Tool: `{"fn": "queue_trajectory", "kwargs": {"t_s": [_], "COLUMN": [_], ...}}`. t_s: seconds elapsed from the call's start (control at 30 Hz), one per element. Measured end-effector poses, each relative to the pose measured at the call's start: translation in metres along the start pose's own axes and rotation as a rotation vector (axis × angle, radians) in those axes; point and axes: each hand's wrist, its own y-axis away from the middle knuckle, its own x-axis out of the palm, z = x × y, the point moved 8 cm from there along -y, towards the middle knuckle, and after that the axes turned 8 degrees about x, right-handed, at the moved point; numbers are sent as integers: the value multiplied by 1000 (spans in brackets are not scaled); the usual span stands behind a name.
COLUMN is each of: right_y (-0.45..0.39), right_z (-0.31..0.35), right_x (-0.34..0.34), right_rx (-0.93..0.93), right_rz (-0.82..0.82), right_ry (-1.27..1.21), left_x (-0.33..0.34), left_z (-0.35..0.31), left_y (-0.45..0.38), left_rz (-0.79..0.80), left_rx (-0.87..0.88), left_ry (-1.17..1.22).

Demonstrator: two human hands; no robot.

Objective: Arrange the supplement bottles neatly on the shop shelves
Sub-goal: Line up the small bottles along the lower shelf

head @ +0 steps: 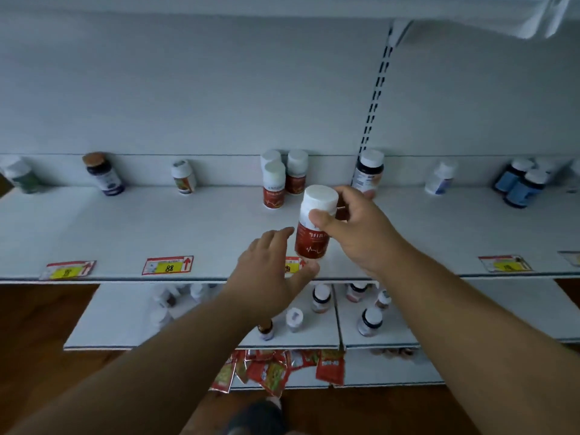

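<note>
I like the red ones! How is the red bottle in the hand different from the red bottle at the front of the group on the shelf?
The held red bottle is gripped by the right hand, up off the shelf; the front shelf bottle stands on the shelf untouched. The held one tilts a little; the shelf one stands upright. The held one is nearer the camera and looks bigger. Both have white caps and red labels.
</note>
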Motion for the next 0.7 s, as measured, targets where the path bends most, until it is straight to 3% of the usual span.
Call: {"fn": "queue_trajectory", "kwargs": {"t_s": [0.2,0.37,0.57,0.7], "right_y": [-68,-133,-177,-195], "right_z": [6,6,-19,-11], "right_x": [39,49,61,69], "right_rx": [-9,18,31,-10], "right_rz": [78,8,-30,-19], "right_ry": [290,343,416,453], "left_x": [-14,-47,-38,-43], "left_z": [52,71,93,100], "left_y": [-35,-95,-137,-149], "left_rz": [-2,-136,-58,-103], "left_rx": [-151,-9,98,134], "left_ry": [-188,-311,-372,-361]}}
